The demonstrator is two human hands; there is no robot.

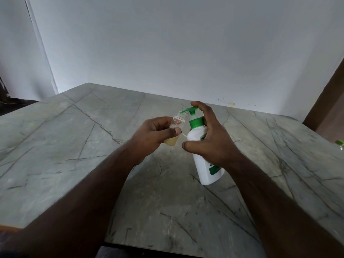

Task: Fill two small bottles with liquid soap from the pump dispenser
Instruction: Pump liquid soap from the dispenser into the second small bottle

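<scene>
Pumping soap: left hand (pixel 151 135) grips bottle (pixel 175 130) under spout; right hand (pixel 208 138) wraps dispenser (pixel 202 170). Press slow, keep mouth lined up.

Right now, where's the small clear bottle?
Centre of the head view, the small bottle tilts in the left hand, mouth under the pump dispenser spout.

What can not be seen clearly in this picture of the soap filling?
- Head view: the middle of the small bottle is hidden by the left hand, so its soap level is only partly visible.
- The dispenser label is mostly covered by the right hand; its text is unreadable.
- Where the nozzle meets the bottle mouth is blurred.
- A green-topped thing is cut off by the right edge.
</scene>
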